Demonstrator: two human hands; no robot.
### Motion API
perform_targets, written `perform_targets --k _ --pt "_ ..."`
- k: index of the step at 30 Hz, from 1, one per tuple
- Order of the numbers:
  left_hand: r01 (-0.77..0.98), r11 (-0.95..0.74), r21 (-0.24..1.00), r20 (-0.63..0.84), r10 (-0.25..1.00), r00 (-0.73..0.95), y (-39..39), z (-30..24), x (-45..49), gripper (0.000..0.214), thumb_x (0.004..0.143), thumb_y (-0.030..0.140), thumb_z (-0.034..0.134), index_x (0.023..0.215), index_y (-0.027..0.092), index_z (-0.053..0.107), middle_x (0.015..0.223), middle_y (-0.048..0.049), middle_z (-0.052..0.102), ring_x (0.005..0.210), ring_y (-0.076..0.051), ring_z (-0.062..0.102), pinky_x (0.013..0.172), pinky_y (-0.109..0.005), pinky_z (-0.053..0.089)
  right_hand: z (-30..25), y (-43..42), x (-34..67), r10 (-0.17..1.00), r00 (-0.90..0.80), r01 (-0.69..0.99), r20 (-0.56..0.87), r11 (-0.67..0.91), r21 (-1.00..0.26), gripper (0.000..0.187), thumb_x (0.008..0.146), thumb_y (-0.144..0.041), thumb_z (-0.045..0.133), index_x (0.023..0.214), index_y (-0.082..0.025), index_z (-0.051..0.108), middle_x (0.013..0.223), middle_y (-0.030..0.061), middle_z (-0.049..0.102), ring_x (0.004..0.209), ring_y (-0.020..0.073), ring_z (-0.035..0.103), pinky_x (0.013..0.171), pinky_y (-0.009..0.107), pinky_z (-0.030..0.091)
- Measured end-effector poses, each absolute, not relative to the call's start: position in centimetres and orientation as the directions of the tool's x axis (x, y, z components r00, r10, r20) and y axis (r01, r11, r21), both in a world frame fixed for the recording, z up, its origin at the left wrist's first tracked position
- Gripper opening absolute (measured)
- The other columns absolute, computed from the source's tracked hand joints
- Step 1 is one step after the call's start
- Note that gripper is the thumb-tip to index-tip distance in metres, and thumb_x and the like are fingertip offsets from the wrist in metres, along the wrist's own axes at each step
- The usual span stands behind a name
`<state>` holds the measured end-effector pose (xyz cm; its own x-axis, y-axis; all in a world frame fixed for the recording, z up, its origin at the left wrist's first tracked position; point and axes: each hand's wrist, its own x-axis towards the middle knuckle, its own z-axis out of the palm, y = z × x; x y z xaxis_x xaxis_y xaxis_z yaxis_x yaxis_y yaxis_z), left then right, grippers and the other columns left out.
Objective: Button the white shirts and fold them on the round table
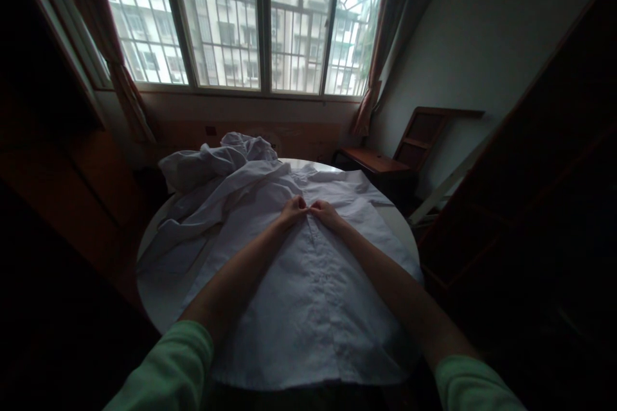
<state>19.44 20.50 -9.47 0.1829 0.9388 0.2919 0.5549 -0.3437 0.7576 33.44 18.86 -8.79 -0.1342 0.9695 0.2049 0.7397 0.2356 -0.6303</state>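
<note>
A white shirt [308, 295] lies spread flat on a round white table [159, 308], front up, with its button placket running toward me. My left hand [293, 210] and my right hand [324, 212] meet at the upper middle of the placket. Both have their fingers curled in a pinch on the shirt's front edges. My forearms stretch out over the shirt, and light green sleeves cover my upper arms.
More white garments [212, 164] lie crumpled at the table's far left. A barred window [250, 19] with curtains fills the far wall. A wooden chair [409, 141] stands at the right. Dark wooden furniture flanks both sides.
</note>
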Motion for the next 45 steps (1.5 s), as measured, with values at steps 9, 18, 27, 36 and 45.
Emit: perform_targets --k 9,18,27,36,45 --pt "0.556 -0.314 0.770 0.300 0.946 0.119 20.2 -10.0 20.1 0.011 0.065 0.023 0.063 0.068 0.015 0.056 0.061 0.0028 0.053 0.060 -0.009 0.048 0.056 -0.020 0.037 -8.8 18.6 33.0 0.976 -0.084 0.843 0.199 0.177 -0.508 0.020 0.080 -0.029 0.051 0.088 -0.015 0.062 0.087 0.0059 0.066 0.079 0.0152 0.058 0.063 0.021 0.039" --pt "0.590 -0.218 0.777 0.243 0.969 0.038 19.5 -9.9 20.8 0.010 0.067 0.023 0.060 0.071 0.014 0.056 0.070 -0.0025 0.060 0.066 -0.013 0.054 0.059 -0.022 0.038 -8.7 18.0 32.7 0.976 -0.071 0.886 0.204 0.156 -0.436 0.020 0.081 -0.027 0.048 0.092 -0.016 0.062 0.091 0.0061 0.066 0.084 0.0161 0.059 0.066 0.022 0.038" --pt "0.616 -0.114 0.779 0.199 0.977 -0.071 18.7 -9.7 21.4 0.015 0.065 0.022 0.063 0.077 0.015 0.057 0.076 -0.0044 0.064 0.071 -0.015 0.057 0.061 -0.023 0.038 -8.6 17.7 32.4 0.974 -0.038 0.910 0.223 0.126 -0.396 0.018 0.079 -0.028 0.052 0.088 -0.017 0.064 0.090 0.0063 0.067 0.085 0.0165 0.060 0.068 0.022 0.040" --pt "0.622 -0.118 0.774 0.194 0.979 -0.056 18.4 -9.3 21.2 0.014 0.065 0.025 0.063 0.075 0.015 0.059 0.077 -0.0050 0.065 0.071 -0.016 0.057 0.061 -0.024 0.038 -8.7 17.6 32.5 0.969 -0.027 0.877 0.247 0.141 -0.459 0.019 0.077 -0.026 0.052 0.087 -0.016 0.065 0.089 0.0059 0.068 0.084 0.0160 0.060 0.068 0.022 0.040" --pt "0.552 -0.191 0.812 0.230 0.973 -0.003 19.3 -9.9 20.7 0.012 0.063 0.021 0.063 0.073 0.014 0.059 0.070 -0.0020 0.062 0.065 -0.012 0.055 0.061 -0.022 0.040 -8.5 17.1 32.2 0.972 -0.014 0.904 0.234 0.113 -0.411 0.021 0.080 -0.028 0.050 0.091 -0.017 0.064 0.089 0.0074 0.067 0.084 0.0176 0.060 0.066 0.023 0.039"
